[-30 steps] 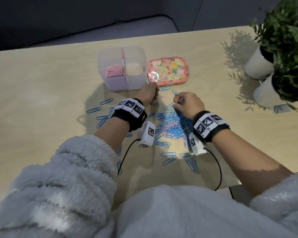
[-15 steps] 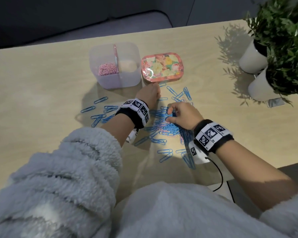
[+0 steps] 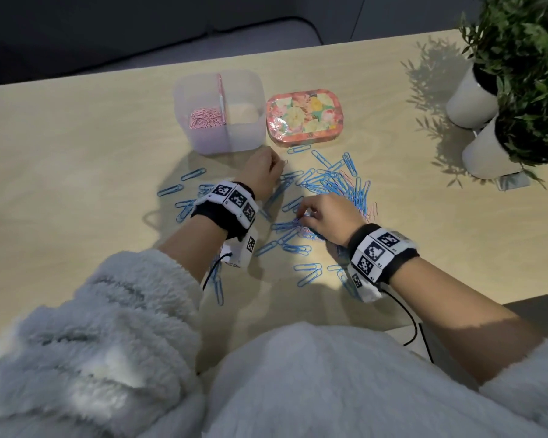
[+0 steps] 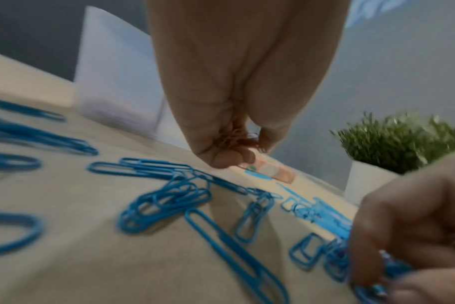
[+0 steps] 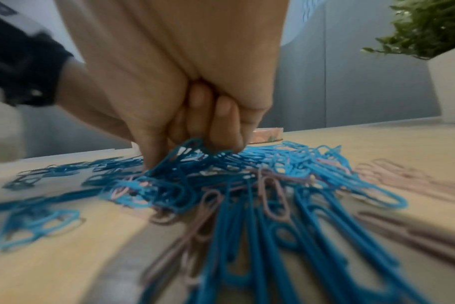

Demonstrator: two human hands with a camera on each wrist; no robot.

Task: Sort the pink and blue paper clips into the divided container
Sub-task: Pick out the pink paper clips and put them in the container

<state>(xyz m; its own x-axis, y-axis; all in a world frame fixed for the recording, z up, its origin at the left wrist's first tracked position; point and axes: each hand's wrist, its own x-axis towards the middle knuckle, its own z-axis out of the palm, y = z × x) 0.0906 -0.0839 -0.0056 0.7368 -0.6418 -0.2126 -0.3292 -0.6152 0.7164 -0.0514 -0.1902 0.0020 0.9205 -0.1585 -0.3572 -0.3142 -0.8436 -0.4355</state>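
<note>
The clear divided container (image 3: 184,99) stands at the back of the table, with a heap of pink clips (image 3: 204,116) in its left half. Just in front of it my left hand (image 3: 263,172) is curled; in the left wrist view its fingers (image 4: 221,158) hold a small bunch of pink clips (image 4: 231,136). A pile of blue clips (image 3: 332,188) with some pink ones (image 5: 273,195) mixed in lies in the middle. At the near left of that pile my right hand (image 3: 321,216) has its fingers (image 5: 221,123) curled into the clips, gripping several blue clips (image 5: 192,150).
A floral tin (image 3: 304,115) sits right of the container. Two white pots with green plants (image 3: 472,99) stand at the far right. Loose blue clips (image 3: 184,184) are scattered left of my left wrist and near the table's front edge (image 3: 309,273).
My right hand has drawn back from the far side of the pile to its near left part and closed on blue clips. The left hand has stayed near the container.
</note>
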